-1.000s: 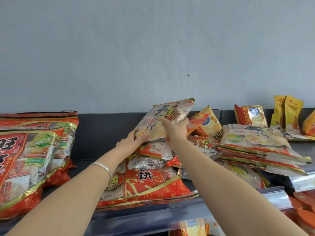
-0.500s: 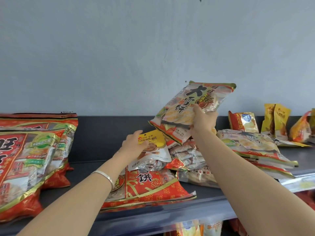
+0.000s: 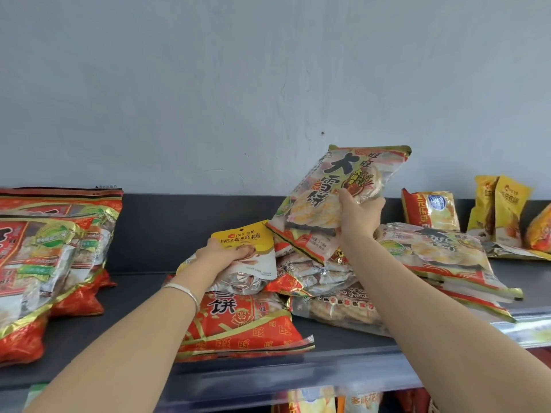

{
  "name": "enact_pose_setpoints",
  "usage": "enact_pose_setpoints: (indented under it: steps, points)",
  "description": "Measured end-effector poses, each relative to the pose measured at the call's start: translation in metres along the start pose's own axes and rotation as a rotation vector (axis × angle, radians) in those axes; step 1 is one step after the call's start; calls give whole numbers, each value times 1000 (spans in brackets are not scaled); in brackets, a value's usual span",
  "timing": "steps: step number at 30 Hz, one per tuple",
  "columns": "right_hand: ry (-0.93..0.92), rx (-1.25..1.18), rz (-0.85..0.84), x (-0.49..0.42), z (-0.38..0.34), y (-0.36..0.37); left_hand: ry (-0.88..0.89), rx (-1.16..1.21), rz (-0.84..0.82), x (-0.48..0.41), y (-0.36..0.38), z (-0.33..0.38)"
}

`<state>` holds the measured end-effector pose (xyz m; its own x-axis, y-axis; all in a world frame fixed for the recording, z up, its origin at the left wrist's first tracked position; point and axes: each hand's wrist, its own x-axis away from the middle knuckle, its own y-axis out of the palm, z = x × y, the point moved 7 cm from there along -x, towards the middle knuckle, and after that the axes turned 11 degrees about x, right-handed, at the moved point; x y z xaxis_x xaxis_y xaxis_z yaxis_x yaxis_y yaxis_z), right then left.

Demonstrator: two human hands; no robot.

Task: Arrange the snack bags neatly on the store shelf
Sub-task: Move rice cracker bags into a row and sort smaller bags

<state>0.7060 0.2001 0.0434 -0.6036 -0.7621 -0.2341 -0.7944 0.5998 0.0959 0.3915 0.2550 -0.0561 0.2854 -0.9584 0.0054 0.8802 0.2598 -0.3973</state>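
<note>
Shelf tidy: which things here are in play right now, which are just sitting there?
In play: right hand gripping rice cracker bag; left hand on yellow walnut pouch; messy centre pile.
Sitting: big red bags, yellow pouches, lower shelf stock.

The right hand (image 3: 359, 214) grips a rice cracker bag (image 3: 334, 198) by its lower side, holding it tilted in the air above the pile of snack bags (image 3: 322, 278) on the dark shelf (image 3: 143, 293). Left of that pile's top, the left hand (image 3: 217, 254) clasps a yellow-topped nut pouch (image 3: 247, 242). A large red bag (image 3: 247, 326) lies flat in front of the pile, and tall red bags (image 3: 50, 257) stand well to its left.
</note>
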Motion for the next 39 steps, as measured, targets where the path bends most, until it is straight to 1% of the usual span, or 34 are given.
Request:
enact_pose_setpoints:
  steps: [2, 4, 5, 7, 8, 10, 11, 14, 17, 20, 22, 24, 28, 31, 33, 34, 36, 39]
  points:
    - [-14, 16, -16, -1, 1, 2, -13, 47, -7, 7, -2, 5]
    - [-16, 25, -29, -1, 2, 3, -77, 125, 36, 26, -6, 16]
    - [-16, 23, -34, -2, 2, 5, -110, 196, 52, 27, -7, 16]
    - [-31, 12, -48, -2, 1, 8, -177, 424, -13, 18, -7, 6]
    - [-46, -4, -60, -2, 0, 11, -199, 508, -16, 1, -8, -7]
    - [-64, -45, -81, -2, -1, 19, -236, 598, -33, -29, -9, -27]
    - [-59, -61, -91, 0, -1, 24, -228, 634, -3, -23, -13, -23]
    - [-8, -133, -114, 8, 0, 41, -99, 630, 133, 17, -38, 8]
    - [9, -187, -96, 12, -1, 53, 73, 614, 392, 38, -78, 22]
    - [-16, -105, -98, 21, -3, 64, 252, 616, 638, 65, -119, 34]
    - [-5, -63, -144, 29, 2, 79, 388, 535, 732, 82, -140, 45]
    - [38, -53, -206, 42, 10, 96, 477, 508, 793, 95, -155, 50]
    - [168, -62, -374, 71, 30, 137, 581, 524, 843, 107, -171, 53]
    - [209, -60, -482, 89, 41, 166, 654, 538, 864, 118, -180, 59]
    - [229, -23, -551, 99, 46, 180, 630, 570, 879, 119, -185, 57]
    - [232, 32, -590, 102, 50, 187, 605, 589, 874, 116, -187, 56]
    - [221, 132, -654, 106, 59, 197, 558, 620, 826, 107, -183, 52]
    - [145, 267, -686, 100, 60, 196, 545, 658, 728, 99, -164, 51]
